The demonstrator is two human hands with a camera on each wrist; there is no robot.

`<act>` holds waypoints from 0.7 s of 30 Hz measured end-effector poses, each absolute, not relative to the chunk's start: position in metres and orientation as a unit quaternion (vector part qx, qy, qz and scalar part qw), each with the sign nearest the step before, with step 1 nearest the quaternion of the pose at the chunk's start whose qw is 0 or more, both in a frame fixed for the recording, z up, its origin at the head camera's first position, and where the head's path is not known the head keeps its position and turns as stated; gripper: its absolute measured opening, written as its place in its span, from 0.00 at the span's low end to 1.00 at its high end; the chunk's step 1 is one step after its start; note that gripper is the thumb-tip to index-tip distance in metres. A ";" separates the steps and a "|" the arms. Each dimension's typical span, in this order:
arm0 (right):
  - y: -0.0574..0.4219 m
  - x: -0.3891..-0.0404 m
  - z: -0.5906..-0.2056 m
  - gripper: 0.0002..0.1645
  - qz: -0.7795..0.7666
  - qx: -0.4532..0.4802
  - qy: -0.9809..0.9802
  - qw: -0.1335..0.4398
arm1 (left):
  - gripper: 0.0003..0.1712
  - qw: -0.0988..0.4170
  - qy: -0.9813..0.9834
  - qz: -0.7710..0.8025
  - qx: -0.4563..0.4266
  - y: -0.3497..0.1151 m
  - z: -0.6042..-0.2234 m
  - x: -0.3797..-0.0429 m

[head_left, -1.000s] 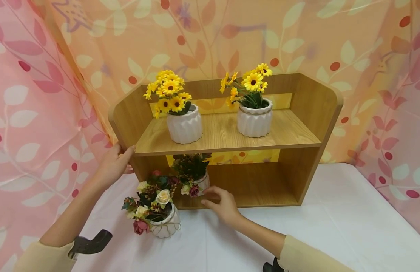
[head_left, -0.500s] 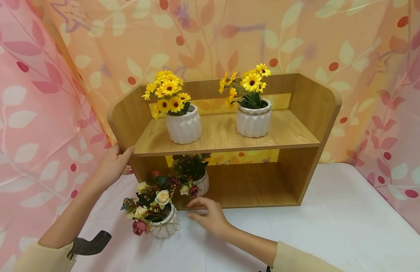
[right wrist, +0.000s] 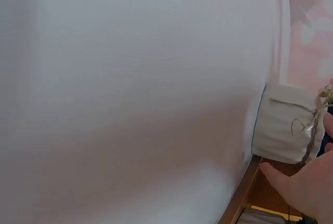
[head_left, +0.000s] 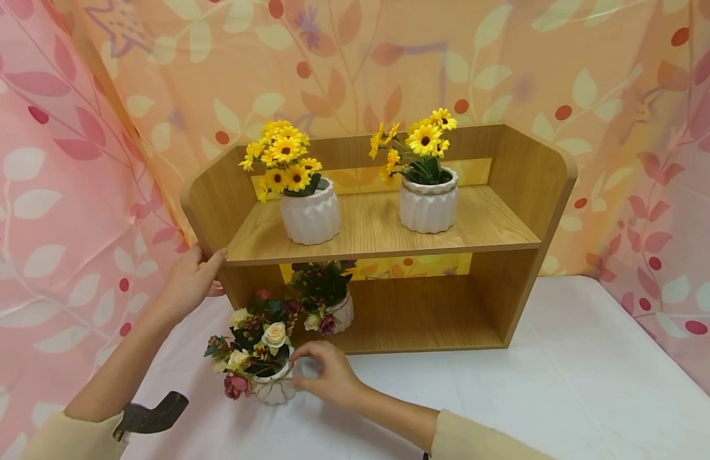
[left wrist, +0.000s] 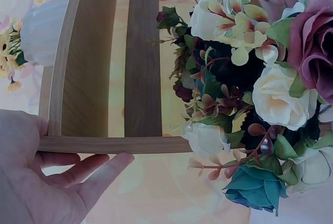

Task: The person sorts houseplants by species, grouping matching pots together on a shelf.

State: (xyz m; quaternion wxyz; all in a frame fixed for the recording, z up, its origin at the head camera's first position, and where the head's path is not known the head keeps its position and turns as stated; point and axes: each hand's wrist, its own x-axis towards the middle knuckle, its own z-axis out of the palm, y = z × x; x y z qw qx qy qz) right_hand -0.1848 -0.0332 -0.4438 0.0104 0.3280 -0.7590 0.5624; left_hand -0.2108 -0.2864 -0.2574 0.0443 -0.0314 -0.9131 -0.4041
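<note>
My left hand [head_left: 188, 281] grips the left side panel of a two-tier wooden shelf [head_left: 366, 217]. In the left wrist view its fingers [left wrist: 99, 177] lie along the panel's outer face. A white pot of artificial roses [head_left: 269, 388], tied with twine, stands on the table before the shelf's lower left corner. My right hand [head_left: 329, 377] is at this pot's right side, fingers near the rim and thumb lower at the front. In the right wrist view, a gap shows between thumb [right wrist: 273, 174] and pot [right wrist: 283, 125]. Cream, pink and teal flowers lean left, hiding part of the rim.
Two white pots with yellow daisies, one left [head_left: 310, 214] and one right [head_left: 426, 204], stand on the upper board. Another rose pot [head_left: 343, 313] sits at the left of the lower tier. A white cloth [head_left: 579, 370] covers the table; patterned curtains [head_left: 625, 96] hang behind.
My right hand has moved left and down, from beside the rose pot on the lower tier to the front rose pot. The left hand stays on the shelf's side panel.
</note>
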 end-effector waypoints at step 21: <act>-0.054 -0.196 -0.452 0.19 0.545 0.324 -0.773 -0.030 | 0.44 0.047 -0.913 -0.404 -0.025 -0.285 -0.257 -0.210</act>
